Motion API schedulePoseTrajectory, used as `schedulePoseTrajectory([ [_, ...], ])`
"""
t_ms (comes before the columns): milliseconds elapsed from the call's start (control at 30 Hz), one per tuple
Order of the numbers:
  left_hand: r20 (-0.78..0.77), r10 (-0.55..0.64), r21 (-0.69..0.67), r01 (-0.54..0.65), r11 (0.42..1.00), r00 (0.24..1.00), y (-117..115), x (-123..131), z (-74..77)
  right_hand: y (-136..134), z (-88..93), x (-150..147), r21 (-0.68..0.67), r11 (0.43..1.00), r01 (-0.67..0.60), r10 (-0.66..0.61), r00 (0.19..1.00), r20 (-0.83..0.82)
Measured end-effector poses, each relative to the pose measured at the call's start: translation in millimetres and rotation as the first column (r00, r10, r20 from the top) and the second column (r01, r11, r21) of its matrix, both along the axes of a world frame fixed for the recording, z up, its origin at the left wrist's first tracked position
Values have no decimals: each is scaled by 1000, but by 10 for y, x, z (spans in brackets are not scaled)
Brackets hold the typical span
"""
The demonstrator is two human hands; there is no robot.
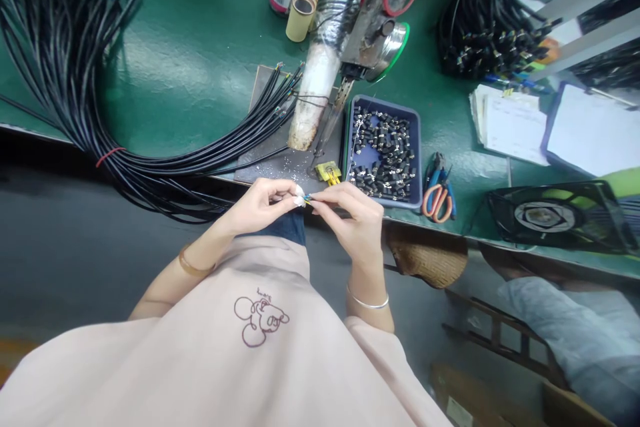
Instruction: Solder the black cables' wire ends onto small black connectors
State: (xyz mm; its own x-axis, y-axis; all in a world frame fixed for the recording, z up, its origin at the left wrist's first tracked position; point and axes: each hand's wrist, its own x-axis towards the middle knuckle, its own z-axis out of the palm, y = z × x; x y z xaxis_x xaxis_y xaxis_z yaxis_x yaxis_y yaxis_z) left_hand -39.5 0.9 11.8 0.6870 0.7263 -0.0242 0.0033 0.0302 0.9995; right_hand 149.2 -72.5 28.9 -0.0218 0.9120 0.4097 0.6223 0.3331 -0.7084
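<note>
At the table's front edge, my left hand (264,204) and my right hand (354,215) meet with their fingertips pinched. Between them show the small blue and yellow-green wires (307,199) of a cable end; finer detail there is too small to tell. White coverings wrap some fingertips of my left hand. To the left, a bundle of black cables (165,167), tied with a red band (110,155), runs behind that hand. Just beyond my right hand lies a yellow piece (329,172), beside a blue tray (417,147) of small black connectors (383,153).
A soldering iron (336,113) on a stand and a foil-wrapped duct (320,67) reach down over a grey board (260,167). Pliers (439,193), a black fan (550,217), papers (515,121) and more cables (490,27) lie right. A person's leg (575,327) is lower right.
</note>
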Motion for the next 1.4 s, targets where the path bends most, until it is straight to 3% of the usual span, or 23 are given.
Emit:
schedulePoseTrajectory([
  [433, 52, 53, 10, -54, 998, 997, -37, 36, -46, 10, -73, -58, 75, 997, -15, 8, 996, 91],
  [567, 62, 105, 7, -106, 994, 993, -32, 34, -50, -58, -90, -55, 113, 982, 149, -150, 989, 7],
  [667, 75, 108, 4, -109, 994, 991, -18, 31, -30, -72, -71, -27, 249, 941, 228, -235, 972, 2],
  [767, 64, 91, 6, -91, 996, 994, -14, 30, 0, -39, -39, -7, 311, 935, 171, -208, 974, 89],
  [933, 32, 75, 10, -76, 997, 997, -23, 23, 26, 7, -44, -4, 247, 966, 81, -128, 975, 183],
  [1400, -17, 47, 26, -46, 999, 999, -26, 6, 7, 52, -31, 36, 190, 978, -91, 29, 951, 307],
])
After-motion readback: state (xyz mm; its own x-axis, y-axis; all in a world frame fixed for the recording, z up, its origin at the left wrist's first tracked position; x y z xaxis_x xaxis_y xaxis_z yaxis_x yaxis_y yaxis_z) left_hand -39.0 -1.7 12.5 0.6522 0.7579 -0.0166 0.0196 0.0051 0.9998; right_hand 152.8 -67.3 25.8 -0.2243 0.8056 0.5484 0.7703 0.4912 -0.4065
